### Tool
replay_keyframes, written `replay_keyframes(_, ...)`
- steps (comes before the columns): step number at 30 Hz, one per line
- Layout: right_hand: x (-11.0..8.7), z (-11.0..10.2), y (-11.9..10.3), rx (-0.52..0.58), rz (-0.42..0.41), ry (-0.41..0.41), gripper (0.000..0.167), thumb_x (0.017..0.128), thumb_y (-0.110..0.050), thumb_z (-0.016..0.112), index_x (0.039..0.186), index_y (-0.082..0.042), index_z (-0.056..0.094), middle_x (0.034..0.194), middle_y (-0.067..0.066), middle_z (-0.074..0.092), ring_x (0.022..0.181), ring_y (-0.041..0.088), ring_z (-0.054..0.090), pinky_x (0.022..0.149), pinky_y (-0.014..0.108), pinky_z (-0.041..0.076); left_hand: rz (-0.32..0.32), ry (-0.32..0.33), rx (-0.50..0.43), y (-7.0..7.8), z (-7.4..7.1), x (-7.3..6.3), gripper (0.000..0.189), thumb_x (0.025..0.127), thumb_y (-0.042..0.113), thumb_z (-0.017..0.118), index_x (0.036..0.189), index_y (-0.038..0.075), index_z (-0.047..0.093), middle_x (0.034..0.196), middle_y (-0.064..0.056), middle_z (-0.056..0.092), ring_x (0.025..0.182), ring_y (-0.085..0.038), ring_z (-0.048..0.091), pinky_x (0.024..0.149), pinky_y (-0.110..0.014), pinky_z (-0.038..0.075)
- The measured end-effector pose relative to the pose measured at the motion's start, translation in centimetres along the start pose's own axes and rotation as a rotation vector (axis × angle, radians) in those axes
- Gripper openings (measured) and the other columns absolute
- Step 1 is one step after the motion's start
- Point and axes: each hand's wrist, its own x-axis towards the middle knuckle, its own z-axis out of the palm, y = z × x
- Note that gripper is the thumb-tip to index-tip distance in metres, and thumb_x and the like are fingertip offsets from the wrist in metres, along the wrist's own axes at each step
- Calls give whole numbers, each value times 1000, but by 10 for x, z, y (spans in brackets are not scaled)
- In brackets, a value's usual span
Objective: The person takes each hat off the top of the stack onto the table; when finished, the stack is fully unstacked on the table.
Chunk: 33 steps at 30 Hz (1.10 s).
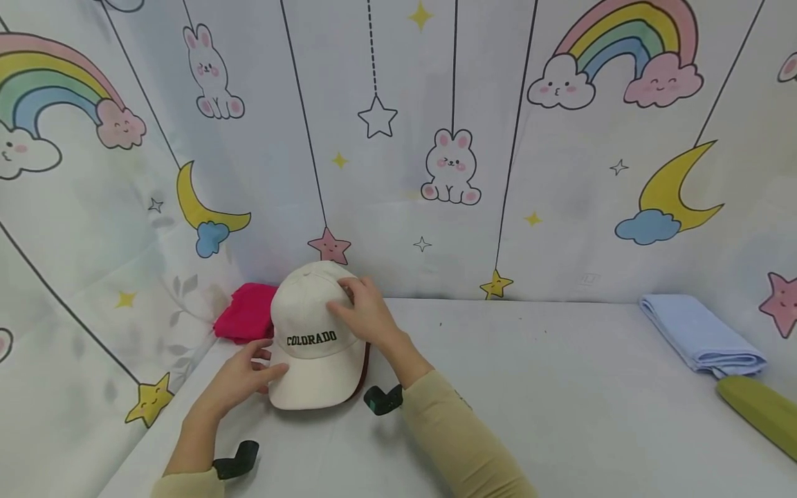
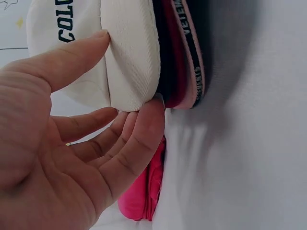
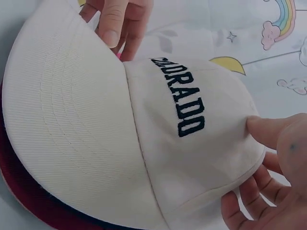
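A cream baseball cap (image 1: 314, 377) lettered COLORADO sits at the left of the table, on top of other caps. Dark and maroon brims (image 2: 178, 62) show beneath its own, one edged with a lettered band. My left hand (image 1: 239, 377) holds the side of the cream brim, thumb on top and fingers at its edge. Across the crown, my right hand (image 1: 367, 308) grips the cap, its thumb (image 3: 264, 129) on the front and its fingers round the far side. Behind the caps lies a folded bright pink cloth (image 1: 245, 312), partly hidden.
On the right of the white table (image 1: 529, 401) lies a folded light blue cloth (image 1: 700, 332), with a green object (image 1: 756, 411) beside it at the frame's edge. A printed curtain (image 1: 398, 194) hangs behind the table. Dark wrist mounts (image 1: 236, 461) stick out from both forearms.
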Motion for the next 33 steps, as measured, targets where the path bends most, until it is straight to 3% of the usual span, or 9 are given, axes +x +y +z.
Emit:
replay_keyframes(5,3,-5,-5,8,2,-11,48,98,-27,68,140,-7,57,116,8,52,102,19,54,86,32,51,10,27,-1,2,-1,-1,79,91,33,77,148,-4,38,130,-24,50,104,-32,60,75,-36,59)
replay_keyframes(17,13,-21,-15,56,-37,-5,48,99,-25,67,141,-5,56,114,10,53,101,21,53,85,34,51,60,103,-41,17,-6,-2,75,93,34,74,149,-2,38,132,-22,51,107,-33,57,74,-30,57)
replay_keyframes(28,10,-49,-25,81,-81,25,48,98,-24,68,141,-5,57,111,10,53,98,22,51,80,34,49,103,188,-20,45,-6,-5,76,90,35,78,149,2,42,123,-19,55,100,-31,56,74,-36,59)
replay_keyframes(33,3,-65,-22,70,-93,39,48,98,-24,69,140,-3,57,116,12,54,100,23,54,81,34,52,144,190,1,62,0,-6,74,90,29,79,147,-2,43,122,-20,55,99,-30,56,72,-27,57)
